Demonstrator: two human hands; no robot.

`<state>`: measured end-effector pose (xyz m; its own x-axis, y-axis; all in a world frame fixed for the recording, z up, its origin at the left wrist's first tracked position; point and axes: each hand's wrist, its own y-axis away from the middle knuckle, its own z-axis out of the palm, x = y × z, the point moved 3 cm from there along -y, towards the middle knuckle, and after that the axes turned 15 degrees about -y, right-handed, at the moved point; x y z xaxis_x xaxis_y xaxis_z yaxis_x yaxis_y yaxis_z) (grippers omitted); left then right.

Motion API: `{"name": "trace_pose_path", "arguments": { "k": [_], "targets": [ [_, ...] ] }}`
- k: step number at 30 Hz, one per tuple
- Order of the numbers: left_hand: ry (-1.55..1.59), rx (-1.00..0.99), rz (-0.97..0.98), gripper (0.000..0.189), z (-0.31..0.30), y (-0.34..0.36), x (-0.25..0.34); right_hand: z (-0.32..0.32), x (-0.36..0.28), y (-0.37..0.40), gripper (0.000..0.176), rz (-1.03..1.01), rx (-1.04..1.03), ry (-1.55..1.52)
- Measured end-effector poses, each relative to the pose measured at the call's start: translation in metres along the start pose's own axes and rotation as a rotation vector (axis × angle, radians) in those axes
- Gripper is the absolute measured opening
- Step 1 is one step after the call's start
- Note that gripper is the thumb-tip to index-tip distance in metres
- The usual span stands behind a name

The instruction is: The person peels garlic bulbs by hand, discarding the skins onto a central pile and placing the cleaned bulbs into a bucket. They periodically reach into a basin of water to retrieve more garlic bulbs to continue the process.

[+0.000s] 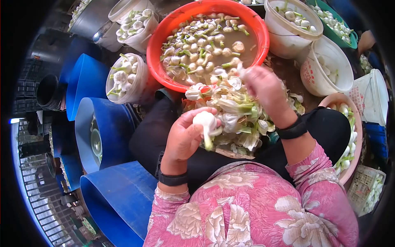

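Left hand closed round a garlic bulb; right hand raised, blurred

Left hand (181, 138): grip closed, fingers and thumb wrapped round one white garlic bulb (204, 120). Bulb in front of the body, over the near left part of the peel heap (234, 105); greenish stem end hangs down, toward the wearer. Thumb lies on the near side of the bulb.

Right hand (265, 84): up and further forward, beside the near right edge of the red basin (153, 53). Fingers curled in, motion blur. A small pale bit (240, 70) shows at the fingertips; cannot tell what it is, or whether the grip is fully closed on it. Well apart from the left hand.

Peel heap: loose skins plus green stem pieces, between the wearer's legs, reaching up to the basin's near rim. Basin: murky water, many small bulbs (210, 66) with short stems, mostly left and centre.

Around: white bucket (145, 84) of trimmed garlic left of the basin; tilted white bucket (310, 74) on the right, some bulbs inside; pink basin (358, 136) of stemmed bulbs by the right knee; blue container (123, 185) lower left. Black wristband (173, 180) on the left wrist, another on the right. Pink floral sleeves.
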<state>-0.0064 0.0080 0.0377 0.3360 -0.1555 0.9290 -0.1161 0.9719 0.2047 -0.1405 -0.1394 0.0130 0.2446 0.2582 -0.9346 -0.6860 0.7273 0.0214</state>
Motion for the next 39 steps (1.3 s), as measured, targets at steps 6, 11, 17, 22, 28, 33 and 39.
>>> {"name": "trace_pose_path", "arguments": {
  "k": [6,11,17,22,28,33,39],
  "targets": [
    [-0.036,0.148,0.096,0.046,-0.016,-0.008,-0.006,0.033,-0.002,0.018,0.029,0.111,-0.081,0.465],
    [-0.065,0.088,0.067,0.043,-0.014,-0.007,-0.012,0.055,-0.002,0.026,0.029,0.428,-0.383,0.031],
    [0.115,-0.019,0.032,0.043,-0.009,-0.001,-0.001,0.023,-0.004,0.012,0.025,0.321,-0.064,-0.453],
    [0.204,-0.024,0.019,0.043,-0.009,-0.004,-0.004,0.001,-0.009,0.001,0.023,0.163,0.158,-0.130],
    [0.005,0.094,0.050,0.041,-0.013,-0.008,-0.010,0.045,0.000,0.010,0.028,0.179,-0.116,0.008],
    [-0.204,0.162,0.012,0.029,-0.001,-0.011,-0.009,0.048,-0.005,0.014,0.020,-0.220,-0.023,0.324],
    [-0.058,0.208,0.155,0.030,0.008,-0.011,-0.003,0.004,0.029,0.010,0.017,0.191,-0.058,1.073]
  ]
}}
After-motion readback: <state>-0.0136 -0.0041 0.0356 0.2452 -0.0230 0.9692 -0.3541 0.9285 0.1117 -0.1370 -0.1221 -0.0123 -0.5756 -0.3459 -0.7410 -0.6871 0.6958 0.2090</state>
